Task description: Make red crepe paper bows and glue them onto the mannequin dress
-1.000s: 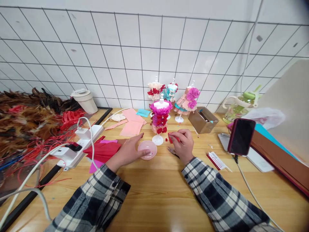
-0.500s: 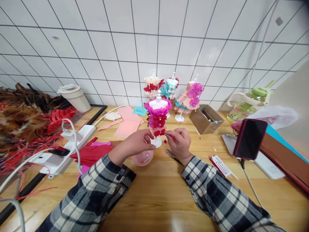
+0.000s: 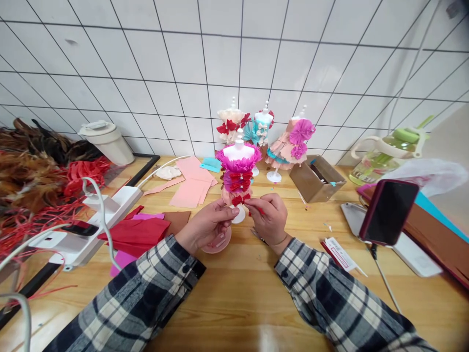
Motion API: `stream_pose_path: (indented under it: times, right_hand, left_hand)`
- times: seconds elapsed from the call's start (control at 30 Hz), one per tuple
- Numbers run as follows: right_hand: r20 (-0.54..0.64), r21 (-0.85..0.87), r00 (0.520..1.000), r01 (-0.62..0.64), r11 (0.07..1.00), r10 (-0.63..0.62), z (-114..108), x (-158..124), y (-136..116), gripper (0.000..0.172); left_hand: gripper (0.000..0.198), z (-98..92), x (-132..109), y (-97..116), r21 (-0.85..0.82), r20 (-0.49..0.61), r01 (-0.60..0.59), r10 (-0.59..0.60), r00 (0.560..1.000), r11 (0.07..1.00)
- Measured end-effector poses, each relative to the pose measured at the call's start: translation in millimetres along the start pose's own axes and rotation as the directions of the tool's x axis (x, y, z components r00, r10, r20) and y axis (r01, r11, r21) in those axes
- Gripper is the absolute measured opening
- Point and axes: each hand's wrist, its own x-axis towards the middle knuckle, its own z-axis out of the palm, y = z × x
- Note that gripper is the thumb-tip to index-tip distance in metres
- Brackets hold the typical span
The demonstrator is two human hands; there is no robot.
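A small white mannequin point(image 3: 239, 152) in a magenta ruffled dress stands upright in front of me. At its hem a red bow point(image 3: 241, 199) lies between my two hands. My left hand point(image 3: 210, 220) is closed, thumb and fingers pinched beside the bow's left side. My right hand point(image 3: 271, 217) is closed too, fingertips at the bow's right side, with a bit of red showing among its fingers. What each fingertip grips is too small to tell. A pink dish point(image 3: 217, 244) sits below my left hand.
Three more dressed mannequins, one in a turquoise dress point(image 3: 262, 128), stand behind. A cardboard box point(image 3: 311, 188), phone point(image 3: 389, 212) and green-lidded bottle point(image 3: 399, 146) are right. Red paper point(image 3: 141, 234), a power strip point(image 3: 106, 215), white cup point(image 3: 110, 144) and feathers point(image 3: 22, 166) are left.
My left hand has turned, its thumb now raised beside the bow. My right hand stays near the bow's right side. The view has shifted slightly.
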Motion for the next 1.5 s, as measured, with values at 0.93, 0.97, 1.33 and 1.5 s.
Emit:
stream_pose_path:
  times: [0.93,0.97,1.33,1.5]
  right_hand:
    - [-0.02,0.222,1.0,0.024,0.975,-0.02,3,6,-10,0.006]
    - [-0.008,0.221,1.0,0.012,0.975,-0.01,3,6,-10,0.006]
    - [0.032,0.221,0.999,-0.033,0.975,0.027,3,7,-12,0.008]
    - [0.031,0.238,0.999,-0.032,0.971,0.025,5,0,-9,0.017]
  left_hand:
    - [0.032,19.4,11,-26,-0.146,-0.164,-0.214,0.19,0.968,0.966]
    - [0.032,19.5,11,-25,-0.138,-0.172,-0.223,0.199,0.965,0.965]
    - [0.03,18.8,9,-21,-0.03,-0.211,-0.254,0.242,0.947,0.967]
    - [0.032,18.0,9,-19,-0.039,-0.23,-0.212,0.198,0.953,0.976]
